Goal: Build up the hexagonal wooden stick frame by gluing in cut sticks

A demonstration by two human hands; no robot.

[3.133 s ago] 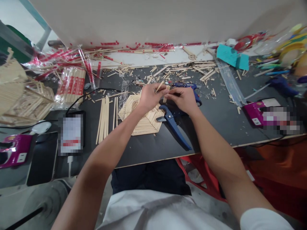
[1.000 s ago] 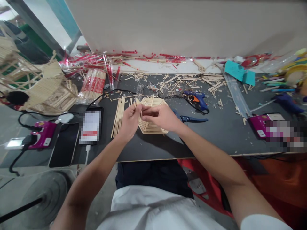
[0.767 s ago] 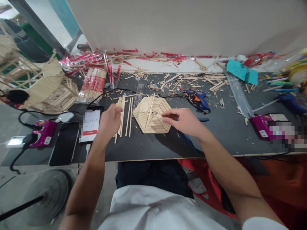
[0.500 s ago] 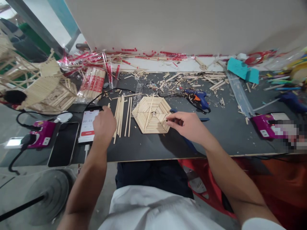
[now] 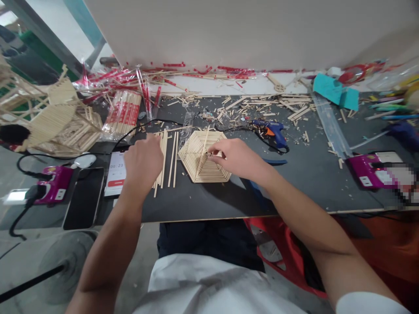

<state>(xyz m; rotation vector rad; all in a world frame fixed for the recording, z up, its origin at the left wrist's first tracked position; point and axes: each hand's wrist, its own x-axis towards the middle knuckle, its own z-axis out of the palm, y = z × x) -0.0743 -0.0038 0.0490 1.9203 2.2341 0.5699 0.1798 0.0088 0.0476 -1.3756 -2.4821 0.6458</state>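
A hexagonal panel of thin wooden sticks (image 5: 212, 172) lies on the dark table, with one loose stick (image 5: 203, 150) resting slantwise across it. Over the panel's centre is my right hand (image 5: 232, 156), thumb and forefinger pinched near that stick; what they hold, if anything, is too small to tell. Several separate sticks (image 5: 172, 163) lie left of the panel. My left hand (image 5: 144, 159) hovers above the left end of this row, partly covering the lit phone (image 5: 113, 174); its fingertips are hidden behind the hand.
A blue glue gun (image 5: 275, 131) lies behind and right of the panel. Stick scraps (image 5: 268, 104) cover the table's rear. At left are wrapped sticks (image 5: 122, 114), a stick structure (image 5: 55, 117), a dark phone (image 5: 83, 198) and a purple power adapter (image 5: 57, 185). Another adapter (image 5: 366, 172) sits right.
My right hand has moved left, from the panel's right edge to over its centre. My left hand has moved slightly up and right, from the lit phone towards the loose sticks.
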